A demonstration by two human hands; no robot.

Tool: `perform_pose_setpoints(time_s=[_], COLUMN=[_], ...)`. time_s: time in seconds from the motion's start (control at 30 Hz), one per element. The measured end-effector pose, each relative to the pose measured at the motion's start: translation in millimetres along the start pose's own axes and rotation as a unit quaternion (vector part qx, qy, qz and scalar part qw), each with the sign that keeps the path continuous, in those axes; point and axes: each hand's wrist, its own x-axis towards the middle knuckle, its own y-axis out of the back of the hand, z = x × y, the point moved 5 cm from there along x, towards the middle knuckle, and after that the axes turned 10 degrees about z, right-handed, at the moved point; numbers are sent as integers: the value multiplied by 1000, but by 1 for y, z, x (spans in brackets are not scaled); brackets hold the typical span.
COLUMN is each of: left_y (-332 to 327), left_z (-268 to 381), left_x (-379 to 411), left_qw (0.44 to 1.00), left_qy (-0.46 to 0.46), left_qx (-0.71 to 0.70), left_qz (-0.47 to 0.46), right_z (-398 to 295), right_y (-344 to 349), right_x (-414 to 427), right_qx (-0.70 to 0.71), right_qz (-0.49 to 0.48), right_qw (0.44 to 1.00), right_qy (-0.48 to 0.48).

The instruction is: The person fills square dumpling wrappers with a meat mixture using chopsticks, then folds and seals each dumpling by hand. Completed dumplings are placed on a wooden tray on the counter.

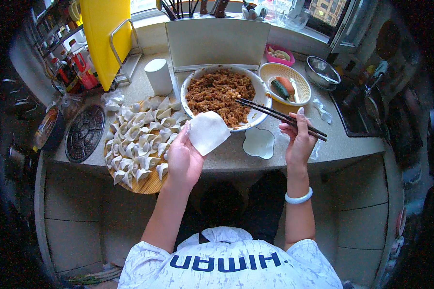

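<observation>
My left hand [186, 159] holds a square white dough wrapper [209, 133] by its left side, over the near rim of a white bowl [264, 112]. Brown minced filling [217, 94] lies in that bowl. Dark chopsticks [282, 117] are gripped in my right hand [298, 139], with their tips at the filling and a small lump by them. Left of the bowl, folded wontons [141, 141] cover much of a round bamboo board [144, 186]. A small scalloped dish [258, 143] with something pale in it, perhaps liquid, sits between my hands near the counter's edge.
A yellow basket [305, 85] holds a cucumber piece and a carrot piece. Behind it stands a pink container [291, 61]; glass bowls [322, 72] are at the right. A black perforated steamer plate [85, 133], a white canister [159, 77] and a yellow cutting board [106, 39] stand leftward.
</observation>
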Motion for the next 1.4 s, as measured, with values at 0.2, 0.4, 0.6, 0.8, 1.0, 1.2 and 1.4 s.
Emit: perform_pose_setpoints(time_s=[0.2,0.4,0.6,0.8,1.0,1.2,1.4], left_y=[-3,-6,-9,5,13,0,4], left_z=[-2,-3,-6,-4,2,-8,-4], left_x=[13,12,2,3,5,-7,-10], left_qw=[1000,1000,997,995,997,994,995], left_qy=[7,13,67,87,55,100,92], left_qx=[-5,-3,13,-28,-33,-20,-20], left_qz=[-1,-16,-23,35,37,-26,-26], right_z=[-10,-15,-9,-30,-49,-28,-28], right_y=[-1,-10,-4,-1,3,-9,-6], right_x=[-8,-27,-24,-20,-16,-23,-20], right_qx=[21,-6,-34,-79,-57,-25,-66], right_qz=[-10,-100,-143,-143,-125,-163,-176], right_qw=[1000,992,987,986,990,985,980], right_qy=[-19,-75,-68,-40,-7,-52,-64])
